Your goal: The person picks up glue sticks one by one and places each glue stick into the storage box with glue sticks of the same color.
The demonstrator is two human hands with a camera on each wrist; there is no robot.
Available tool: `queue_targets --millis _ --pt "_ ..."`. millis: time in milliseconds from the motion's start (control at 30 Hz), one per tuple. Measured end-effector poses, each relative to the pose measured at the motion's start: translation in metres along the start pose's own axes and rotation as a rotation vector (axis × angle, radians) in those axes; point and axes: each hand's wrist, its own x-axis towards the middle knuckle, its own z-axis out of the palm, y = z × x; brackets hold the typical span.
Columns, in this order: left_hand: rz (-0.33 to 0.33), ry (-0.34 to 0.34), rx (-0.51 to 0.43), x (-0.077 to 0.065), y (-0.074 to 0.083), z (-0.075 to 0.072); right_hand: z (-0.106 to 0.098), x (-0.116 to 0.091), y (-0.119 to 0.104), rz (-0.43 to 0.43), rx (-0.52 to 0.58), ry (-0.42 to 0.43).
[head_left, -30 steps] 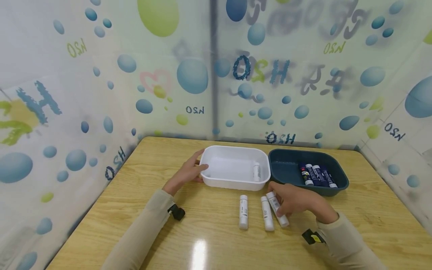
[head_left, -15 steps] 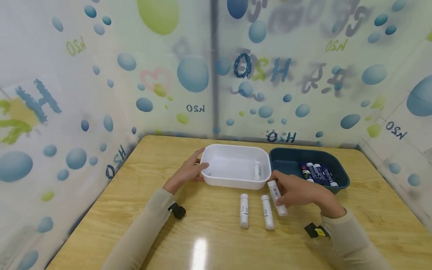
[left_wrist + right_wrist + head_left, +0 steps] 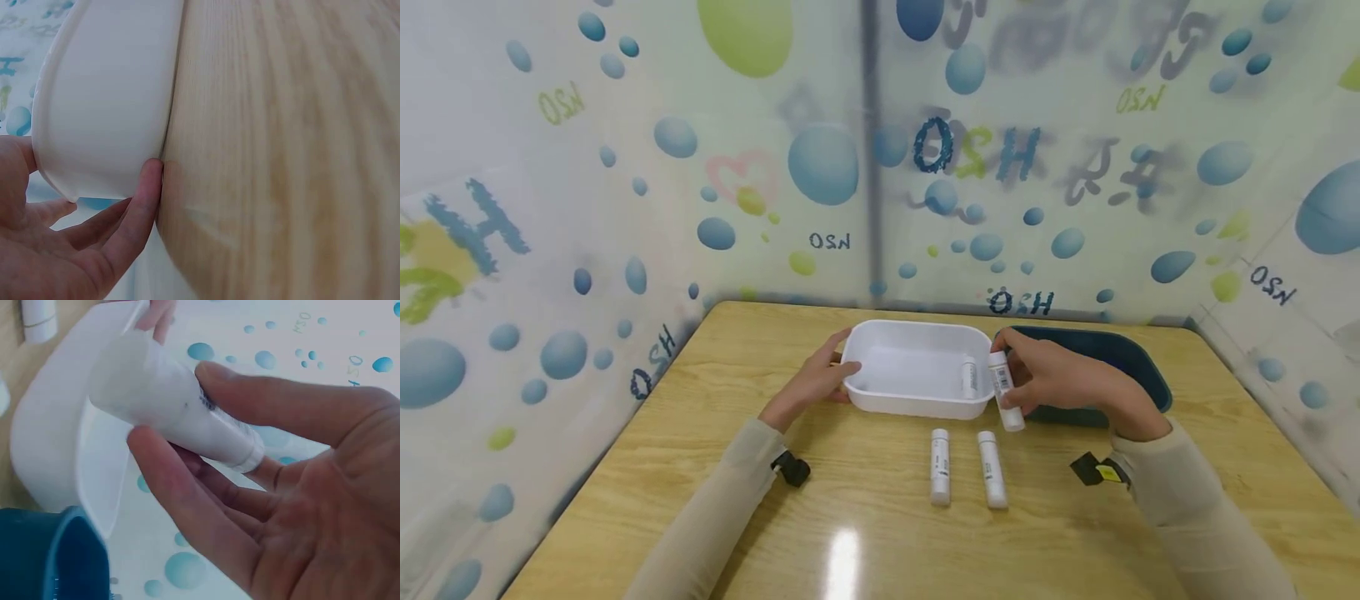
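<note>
My right hand (image 3: 1063, 379) pinches a white glue stick (image 3: 1006, 390) between thumb and fingers, lifted beside the right end of a white plastic bin (image 3: 917, 407). In the right wrist view the glue stick (image 3: 165, 394) tilts, its wide end toward the bin. At the bin's left end my left hand (image 3: 815, 379) holds the wall, thumb over the rim and fingers outside. The left wrist view shows those fingertips (image 3: 150, 172) low against the bin's wall (image 3: 115, 94). Inside the bin lies one white glue stick (image 3: 970, 377). Two others, one left (image 3: 940, 467) and one right (image 3: 992, 469), lie on the table.
A dark teal bin (image 3: 1138, 358) stands right of the white one, partly behind my right hand, its contents mostly hidden. Both bins sit toward the back of the wooden table (image 3: 760, 533). A patterned curtain (image 3: 745, 267) hangs behind the table.
My right hand has lifted the glue stick off the table and carried it back to the white bin's right end. The left hand keeps its hold on the bin.
</note>
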Motion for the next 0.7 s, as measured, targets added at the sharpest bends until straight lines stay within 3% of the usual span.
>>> queue_targets --millis 367,700 --pt "0.007 -0.008 0.003 0.0 0.0 -0.002 -0.02 0.018 -0.023 -0.031 -0.02 0.08" --pt "0.002 -0.016 0.006 0.0 0.001 -0.001 -0.038 0.03 -0.04 -0.045 -0.038 0.072"
